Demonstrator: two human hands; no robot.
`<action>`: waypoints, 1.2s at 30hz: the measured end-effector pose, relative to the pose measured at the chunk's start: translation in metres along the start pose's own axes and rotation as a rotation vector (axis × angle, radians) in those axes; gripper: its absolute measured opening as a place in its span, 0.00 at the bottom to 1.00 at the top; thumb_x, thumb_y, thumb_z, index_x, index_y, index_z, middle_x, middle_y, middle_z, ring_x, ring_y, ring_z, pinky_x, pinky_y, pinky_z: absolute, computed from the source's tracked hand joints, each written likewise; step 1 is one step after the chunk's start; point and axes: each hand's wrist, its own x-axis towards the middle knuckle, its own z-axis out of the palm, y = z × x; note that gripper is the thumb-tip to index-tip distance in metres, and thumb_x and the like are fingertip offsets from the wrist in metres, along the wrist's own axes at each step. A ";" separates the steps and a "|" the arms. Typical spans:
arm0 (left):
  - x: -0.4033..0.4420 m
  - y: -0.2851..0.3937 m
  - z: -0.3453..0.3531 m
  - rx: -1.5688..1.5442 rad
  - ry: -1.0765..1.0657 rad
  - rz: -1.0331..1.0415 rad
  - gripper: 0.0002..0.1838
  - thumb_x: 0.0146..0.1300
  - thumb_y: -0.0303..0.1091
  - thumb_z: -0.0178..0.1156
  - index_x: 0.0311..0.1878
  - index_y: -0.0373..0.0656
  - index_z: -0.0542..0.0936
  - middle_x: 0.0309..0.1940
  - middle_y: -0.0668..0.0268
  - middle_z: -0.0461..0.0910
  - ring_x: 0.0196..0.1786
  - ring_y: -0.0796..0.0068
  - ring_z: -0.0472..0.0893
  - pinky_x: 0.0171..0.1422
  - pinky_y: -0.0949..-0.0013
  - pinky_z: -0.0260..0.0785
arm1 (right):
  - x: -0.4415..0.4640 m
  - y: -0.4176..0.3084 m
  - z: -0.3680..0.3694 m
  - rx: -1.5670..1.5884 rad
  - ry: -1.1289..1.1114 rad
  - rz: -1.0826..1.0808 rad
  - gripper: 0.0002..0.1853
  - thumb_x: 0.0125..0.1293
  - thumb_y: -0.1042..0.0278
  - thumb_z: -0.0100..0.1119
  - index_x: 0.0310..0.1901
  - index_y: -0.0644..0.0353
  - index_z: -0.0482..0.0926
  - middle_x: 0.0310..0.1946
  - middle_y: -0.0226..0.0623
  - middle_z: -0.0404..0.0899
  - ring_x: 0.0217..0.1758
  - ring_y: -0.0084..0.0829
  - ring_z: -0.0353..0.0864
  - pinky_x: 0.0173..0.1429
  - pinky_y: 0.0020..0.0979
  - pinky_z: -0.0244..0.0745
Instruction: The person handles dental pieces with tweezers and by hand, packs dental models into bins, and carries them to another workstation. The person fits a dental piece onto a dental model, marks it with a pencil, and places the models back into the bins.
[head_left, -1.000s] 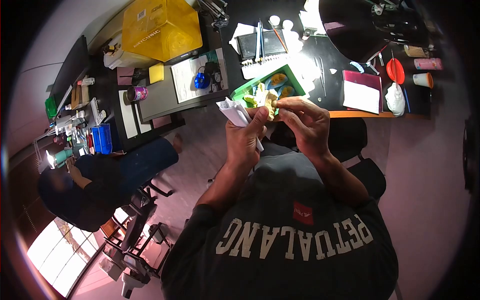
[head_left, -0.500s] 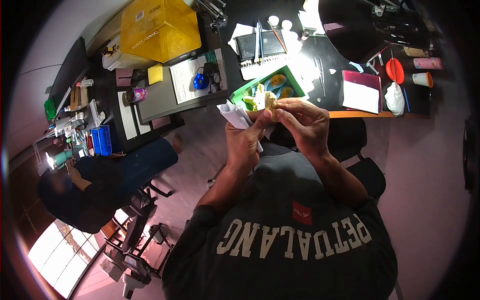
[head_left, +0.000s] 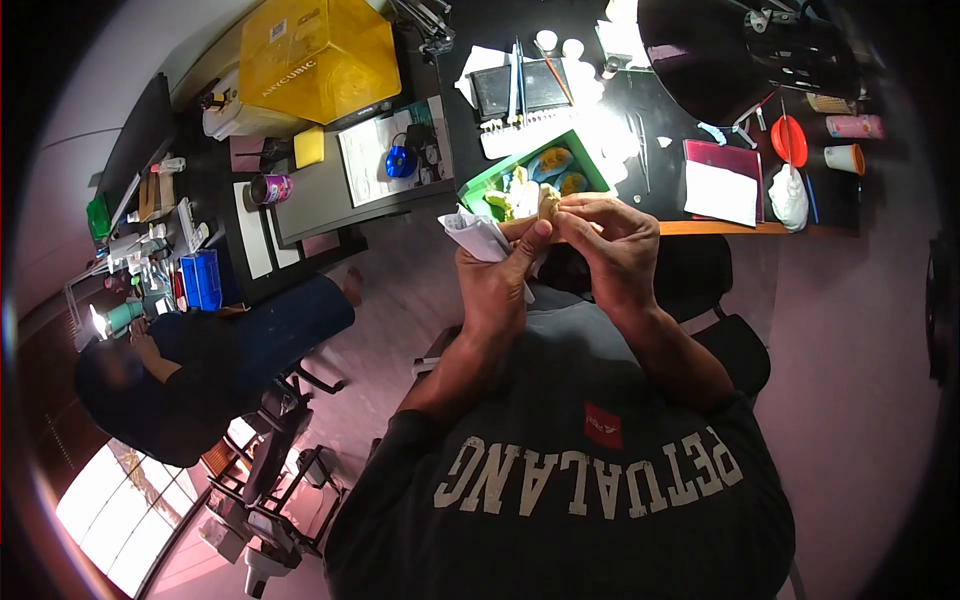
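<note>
A small beige piece (head_left: 548, 203), its exact kind too small to make out, is pinched between my two hands above the front edge of the black desk. My left hand (head_left: 492, 290) is closed on it with thumb and fingers and also grips a folded white paper or cloth (head_left: 474, 236). From the other side, my right hand (head_left: 622, 258) is closed with its fingertips at the piece. Just beyond is a green tray (head_left: 520, 161) with blue-and-orange pieces (head_left: 552, 163) and crumpled pale-yellow pieces (head_left: 517, 192), partly hidden by my fingers.
Behind the tray are a spiral notebook (head_left: 505, 140), brushes (head_left: 558, 80) and a black pad. On the right lie a dark red folder (head_left: 740, 165), a red dish (head_left: 789, 142) and a cup (head_left: 845, 159). Another person (head_left: 190, 370) sits at left, near a yellow box (head_left: 320, 60).
My left hand has shifted slightly right, its thumb sliding along the beige piece. The white folded item moved with it. My right hand stays almost in place, its fingers slightly rearranged.
</note>
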 end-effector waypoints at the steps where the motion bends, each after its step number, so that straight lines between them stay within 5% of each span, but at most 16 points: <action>1: 0.000 0.000 0.000 0.002 0.000 -0.004 0.09 0.68 0.31 0.72 0.44 0.34 0.87 0.23 0.75 0.77 0.20 0.89 0.62 0.24 0.76 0.52 | 0.000 -0.001 -0.001 0.003 -0.015 0.011 0.04 0.65 0.79 0.72 0.40 0.69 0.89 0.42 0.40 0.88 0.43 0.24 0.87 0.48 0.25 0.84; 6: 0.002 0.005 -0.003 0.004 -0.003 -0.026 0.08 0.68 0.32 0.72 0.39 0.37 0.85 0.21 0.77 0.73 0.19 0.88 0.63 0.24 0.76 0.52 | 0.001 -0.005 -0.002 -0.120 -0.071 -0.064 0.04 0.64 0.78 0.72 0.39 0.68 0.89 0.40 0.41 0.88 0.42 0.25 0.87 0.46 0.24 0.83; 9: 0.004 0.002 -0.012 -0.031 -0.044 -0.070 0.08 0.70 0.33 0.70 0.40 0.38 0.83 0.20 0.79 0.69 0.19 0.89 0.62 0.24 0.75 0.53 | 0.005 -0.003 -0.005 -0.438 -0.106 -0.365 0.05 0.62 0.78 0.73 0.39 0.68 0.88 0.40 0.44 0.88 0.40 0.28 0.89 0.45 0.24 0.83; 18: 0.006 0.011 -0.011 -0.059 -0.035 -0.122 0.07 0.73 0.33 0.64 0.44 0.39 0.80 0.20 0.78 0.66 0.19 0.89 0.62 0.24 0.77 0.56 | 0.003 -0.014 0.001 -0.543 -0.139 -0.598 0.07 0.60 0.79 0.73 0.40 0.67 0.87 0.39 0.45 0.88 0.41 0.33 0.90 0.42 0.29 0.87; 27: 0.007 0.012 -0.020 -0.072 -0.096 -0.207 0.12 0.72 0.37 0.62 0.48 0.38 0.77 0.25 0.68 0.74 0.19 0.86 0.66 0.19 0.77 0.58 | 0.015 -0.023 -0.007 -0.348 -0.266 -0.394 0.19 0.66 0.77 0.69 0.58 0.65 0.82 0.53 0.43 0.85 0.54 0.32 0.87 0.56 0.35 0.83; 31: 0.007 0.021 -0.017 -0.084 -0.092 -0.282 0.12 0.70 0.36 0.61 0.50 0.37 0.77 0.30 0.62 0.79 0.19 0.84 0.67 0.19 0.78 0.58 | 0.018 -0.015 -0.019 -0.072 -0.454 -0.031 0.19 0.67 0.78 0.70 0.59 0.66 0.82 0.54 0.41 0.85 0.52 0.29 0.87 0.58 0.32 0.83; 36: 0.011 0.020 -0.023 -0.023 -0.079 -0.249 0.15 0.71 0.35 0.61 0.53 0.35 0.79 0.33 0.63 0.81 0.20 0.84 0.67 0.21 0.79 0.57 | 0.018 -0.012 -0.020 -0.104 -0.385 -0.013 0.19 0.63 0.76 0.75 0.55 0.69 0.85 0.49 0.41 0.87 0.51 0.25 0.87 0.58 0.29 0.83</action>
